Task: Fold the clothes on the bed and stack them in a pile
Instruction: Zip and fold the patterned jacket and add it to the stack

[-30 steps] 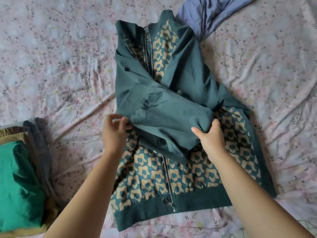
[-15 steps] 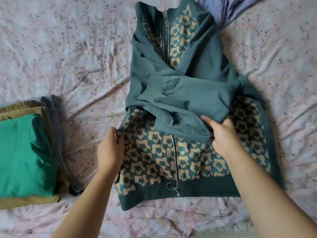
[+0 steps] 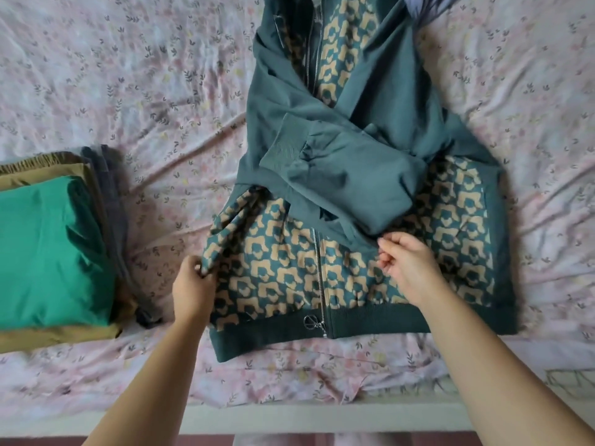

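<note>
A teal zip jacket with a tan pattern lies front-up on the bed, both plain teal sleeves folded across its chest. My left hand pinches the jacket's left side edge, which bunches up under the fingers. My right hand hovers over the patterned front just below the folded sleeve, fingers loosely curled and holding nothing. A pile of folded clothes, green on top of olive and dark grey, sits at the left.
A floral pink bedsheet covers the bed. A lavender-blue garment lies crumpled at the top beyond the jacket's collar. The bed's near edge runs along the bottom.
My right hand let go of the folded sleeve and drew back. My left hand moved down from the sleeve cuff to the jacket's side edge. The camera view shifted, showing more of the pile.
</note>
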`<state>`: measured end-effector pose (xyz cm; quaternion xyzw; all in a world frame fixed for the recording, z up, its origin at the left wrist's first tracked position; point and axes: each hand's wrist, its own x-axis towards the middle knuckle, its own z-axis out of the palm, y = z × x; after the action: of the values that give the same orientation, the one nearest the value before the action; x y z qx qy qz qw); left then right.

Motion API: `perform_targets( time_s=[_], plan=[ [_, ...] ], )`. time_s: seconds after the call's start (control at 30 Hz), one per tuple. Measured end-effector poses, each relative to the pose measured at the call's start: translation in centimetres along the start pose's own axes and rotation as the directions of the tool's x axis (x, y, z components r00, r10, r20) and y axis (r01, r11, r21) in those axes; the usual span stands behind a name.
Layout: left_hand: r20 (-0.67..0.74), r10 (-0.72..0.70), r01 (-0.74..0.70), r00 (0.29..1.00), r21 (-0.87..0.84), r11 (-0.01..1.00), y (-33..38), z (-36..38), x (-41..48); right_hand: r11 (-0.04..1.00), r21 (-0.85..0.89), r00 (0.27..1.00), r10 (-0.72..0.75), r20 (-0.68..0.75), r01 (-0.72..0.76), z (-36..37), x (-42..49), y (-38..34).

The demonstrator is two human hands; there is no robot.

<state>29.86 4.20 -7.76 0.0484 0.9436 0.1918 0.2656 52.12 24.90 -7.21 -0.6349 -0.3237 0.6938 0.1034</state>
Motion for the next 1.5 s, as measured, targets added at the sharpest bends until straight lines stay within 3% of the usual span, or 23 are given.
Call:
perform_targets(
  time_s=[0.07,0.13,0.2,0.3,0.5,0.7,0.83,0.97,1.03,1.2,1.3,1.4,1.5],
  plan=[
    [-0.03,-0.083,0.083,0.996,0.017,0.996,-0.4,0.0,0.0,0.995,-0.078,0.997,-0.069,-0.046,0.065,-0.5,-0.6,0.1],
    [0.039,-0.09,0.087,0.995,0.082,0.993,-0.3,0.1,-0.2,0.966,-0.242,0.987,-0.119,-0.107,0.09,-1.3,-0.9,0.6],
    [0.103,-0.036,0.02,0.994,0.145,0.989,0.2,0.0,-0.4,0.907,-0.401,0.974,-0.189,-0.122,0.126,-2.0,-1.2,0.7],
    [0.054,0.099,-0.11,0.994,0.252,0.961,1.9,-0.2,-0.1,0.791,-0.553,0.936,-0.348,-0.056,0.261,-2.7,-1.6,-1.0],
    [0.001,0.287,-0.286,0.958,0.113,0.952,10.1,-0.3,1.4,0.631,-0.605,0.828,-0.554,0.087,0.486,-0.7,0.5,-7.6],
    [-0.032,0.471,-0.471,0.881,0.008,0.882,18.8,0.7,5.8,0.499,-0.628,0.72,-0.679,0.145,0.597,2.9,6.9,-14.6],
    [-0.049,0.458,-0.46,0.888,-0.081,0.884,23.4,1.3,10.8,0.411,-0.662,0.654,-0.74,0.159,0.627,5.4,11.8,-19.5],
    [-0.03,0.443,-0.442,0.896,-0.162,0.882,27.1,2.1,16.1,0.227,-0.724,0.504,-0.843,0.188,0.651,7.8,16.0,-24.3],
    [0.009,0.406,-0.39,0.914,-0.255,0.885,29.0,2.7,18.8,0.179,-0.752,0.499,-0.837,0.222,0.635,9.1,18.3,-26.5],
    [0.137,0.29,-0.172,0.947,-0.549,0.818,32.6,5.3,24.6,0.209,-0.781,0.597,-0.764,0.246,0.589,12.5,24.1,-30.2],
    [0.151,0.211,-0.042,0.966,-0.712,0.701,32.8,7.9,26.5,0.379,-0.713,0.693,-0.691,0.206,0.59,13.8,27.3,-30.9],
    [0.112,0.192,-0.049,0.975,-0.734,0.677,32.4,9.4,27.5,0.521,-0.6,0.691,-0.719,0.075,0.607,14.0,30.0,-30.0],
    [0.072,0.209,-0.089,0.975,-0.737,0.67,32.5,9.8,27.9,0.566,-0.515,0.666,-0.746,0.011,0.643,13.9,31.3,-29.3]
  ],
)
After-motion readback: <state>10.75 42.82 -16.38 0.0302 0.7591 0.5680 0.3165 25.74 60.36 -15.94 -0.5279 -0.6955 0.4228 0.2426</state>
